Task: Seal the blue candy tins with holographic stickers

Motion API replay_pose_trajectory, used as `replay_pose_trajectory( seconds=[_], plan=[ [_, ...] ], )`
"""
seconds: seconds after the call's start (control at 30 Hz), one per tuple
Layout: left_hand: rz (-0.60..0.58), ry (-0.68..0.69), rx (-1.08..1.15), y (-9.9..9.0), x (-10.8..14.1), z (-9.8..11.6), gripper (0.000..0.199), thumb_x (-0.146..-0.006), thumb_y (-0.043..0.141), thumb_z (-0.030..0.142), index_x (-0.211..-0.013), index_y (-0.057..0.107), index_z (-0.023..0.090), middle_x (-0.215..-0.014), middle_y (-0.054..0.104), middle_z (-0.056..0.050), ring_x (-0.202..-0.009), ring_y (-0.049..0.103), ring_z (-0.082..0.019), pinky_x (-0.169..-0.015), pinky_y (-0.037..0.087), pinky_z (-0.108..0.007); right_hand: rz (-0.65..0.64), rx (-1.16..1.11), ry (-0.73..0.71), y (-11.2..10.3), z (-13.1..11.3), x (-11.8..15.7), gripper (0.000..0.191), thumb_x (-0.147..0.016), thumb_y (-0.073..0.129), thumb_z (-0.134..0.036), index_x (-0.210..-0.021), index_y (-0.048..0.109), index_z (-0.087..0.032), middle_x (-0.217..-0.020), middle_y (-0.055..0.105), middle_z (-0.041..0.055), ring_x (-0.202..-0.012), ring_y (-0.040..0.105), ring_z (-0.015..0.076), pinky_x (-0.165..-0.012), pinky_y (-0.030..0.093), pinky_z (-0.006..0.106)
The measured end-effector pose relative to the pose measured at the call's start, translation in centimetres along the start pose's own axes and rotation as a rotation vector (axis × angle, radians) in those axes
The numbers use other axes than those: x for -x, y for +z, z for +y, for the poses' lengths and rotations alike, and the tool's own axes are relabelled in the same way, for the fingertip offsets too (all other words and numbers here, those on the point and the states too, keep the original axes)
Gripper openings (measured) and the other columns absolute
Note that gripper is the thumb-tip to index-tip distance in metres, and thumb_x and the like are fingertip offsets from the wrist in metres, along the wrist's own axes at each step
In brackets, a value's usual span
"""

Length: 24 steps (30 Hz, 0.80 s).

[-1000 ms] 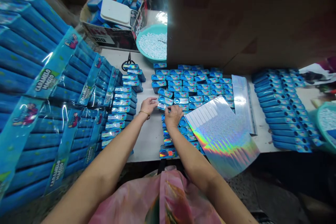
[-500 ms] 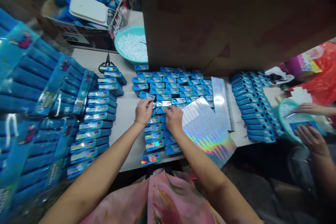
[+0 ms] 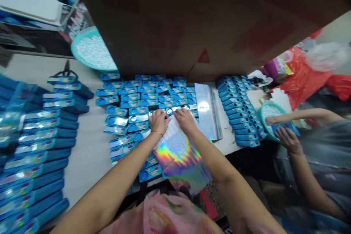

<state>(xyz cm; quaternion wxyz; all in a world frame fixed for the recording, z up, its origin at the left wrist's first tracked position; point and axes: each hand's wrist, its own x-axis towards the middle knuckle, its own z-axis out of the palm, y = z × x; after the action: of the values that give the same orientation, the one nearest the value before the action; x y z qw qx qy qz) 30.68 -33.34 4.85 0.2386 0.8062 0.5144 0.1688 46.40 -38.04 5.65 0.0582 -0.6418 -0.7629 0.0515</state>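
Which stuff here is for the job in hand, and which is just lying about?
Likely job:
shiny sheet, at left hand and right hand
blue boxes around it
silvery sheet to its right

Likely lying about:
scissors, untouched
red plastic bag, far right

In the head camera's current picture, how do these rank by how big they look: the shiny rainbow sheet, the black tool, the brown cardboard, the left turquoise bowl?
Largest to smallest, by visible area:
1. Brown cardboard
2. Shiny rainbow sheet
3. Left turquoise bowl, partly hidden
4. Black tool
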Motion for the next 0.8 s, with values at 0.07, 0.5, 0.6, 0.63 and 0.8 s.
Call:
replay_pose_trajectory(
  seconds=[0.07, 0.5, 0.6, 0.63, 0.8],
  plan=[
    [0.023, 0.000, 0.001, 0.4, -0.1, -0.1, 0.018, -0.076, 0.056, 0.039, -0.074, 0.061, 0.021, -0.103, 0.054, -0.009, -0.099, 0.044, -0.028, -0.079, 0.030, -0.041, -0.001, 0.000, -0.046, -0.1, 0.5, 0.5, 0.036, -0.089, 0.040, -0.017, -0.125, 0.047, -0.019, -0.122, 0.052, 0.0077, -0.105, 0.041, 0.0204, -0.088, 0.030, 0.035],
    [0.068, -0.027, 0.020, 0.8, -0.1, 0.2, 0.018, -0.075, 0.056, 0.038, -0.070, 0.061, 0.022, -0.103, 0.057, -0.007, -0.101, 0.045, -0.028, -0.082, 0.030, -0.041, 0.018, -0.032, -0.040, -2.7, 1.5, 2.1, 0.018, -0.088, 0.046, -0.022, -0.091, 0.063, -0.018, -0.112, 0.058, 0.0059, -0.096, 0.046, 0.0176, -0.083, 0.035, 0.031],
    [0.039, -0.044, 0.036, 0.6, -0.2, 0.5, 0.017, -0.074, 0.059, 0.037, -0.070, 0.062, 0.021, -0.104, 0.057, -0.008, -0.102, 0.045, -0.028, -0.083, 0.030, -0.042, 0.062, -0.098, 0.047, -6.3, 0.6, 4.0, 0.016, -0.085, 0.049, -0.022, -0.083, 0.064, -0.018, -0.107, 0.058, 0.0077, -0.093, 0.049, 0.0187, -0.083, 0.037, 0.033],
    [0.031, -0.049, 0.058, 0.4, -0.2, 0.5, 0.015, -0.073, 0.060, 0.036, -0.072, 0.063, 0.021, -0.104, 0.057, -0.008, -0.102, 0.045, -0.029, -0.084, 0.031, -0.043, 0.091, -0.152, 0.094, -7.6, 0.2, 4.5, 0.015, -0.084, 0.049, -0.021, -0.082, 0.063, -0.018, -0.103, 0.059, 0.0076, -0.093, 0.050, 0.0185, -0.083, 0.037, 0.032],
    [0.017, -0.125, 0.521, -1.7, 1.0, -0.3, 0.021, -0.079, 0.052, 0.035, -0.087, 0.066, 0.022, -0.102, 0.063, -0.007, -0.103, 0.050, -0.025, -0.090, 0.035, -0.041, 0.122, -0.595, 0.401, -9.8, -2.0, 4.2, 0.016, -0.077, 0.051, -0.026, -0.070, 0.063, -0.019, -0.072, 0.061, 0.0018, -0.065, 0.054, 0.0133, -0.063, 0.041, 0.025]
  ],
)
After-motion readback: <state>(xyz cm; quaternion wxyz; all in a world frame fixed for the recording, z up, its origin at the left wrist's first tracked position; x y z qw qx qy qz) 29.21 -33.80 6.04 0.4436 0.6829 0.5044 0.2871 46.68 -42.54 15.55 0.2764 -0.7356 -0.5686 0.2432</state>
